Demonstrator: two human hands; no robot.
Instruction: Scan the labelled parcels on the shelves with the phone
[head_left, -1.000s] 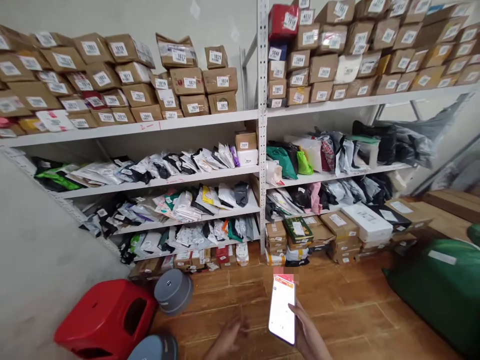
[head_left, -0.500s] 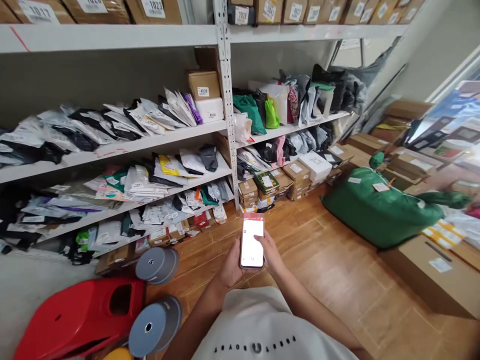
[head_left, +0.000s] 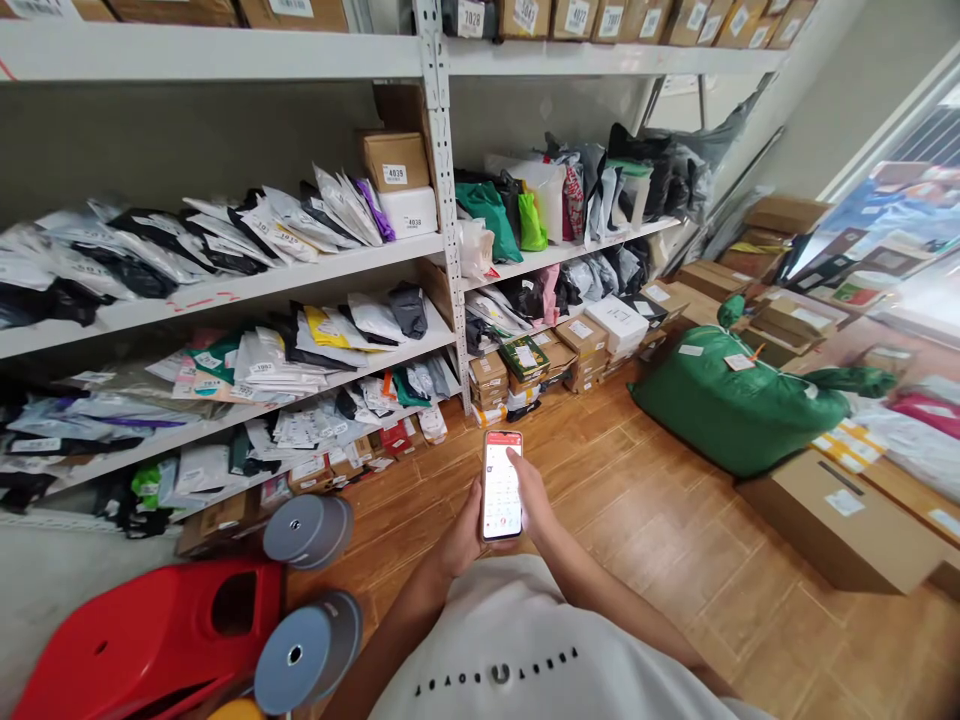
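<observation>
A smartphone [head_left: 501, 497] with a lit screen is held upright in front of my shirt. Its screen is white with a red bar across the top and rows of small icons lower down. My left hand [head_left: 463, 532] is closed around the phone's left edge. On the other side my right hand [head_left: 537, 502] grips the right edge, its thumb over the upper right of the screen. Fingers behind the phone are hidden.
Ahead stand white metal shelves [head_left: 300, 262] with packed mailing bags and numbered boxes. A red plastic stool [head_left: 142, 640] and grey-blue spools [head_left: 292, 655] are at lower left. On the right, a bulging green sack [head_left: 720, 410] sits beside a cardboard box [head_left: 840, 530] on the wooden floor.
The phone screen now shows more rows of icons. My right thumb has moved up the screen. The camera view has turned slightly, so the shelves and sack appear further left.
</observation>
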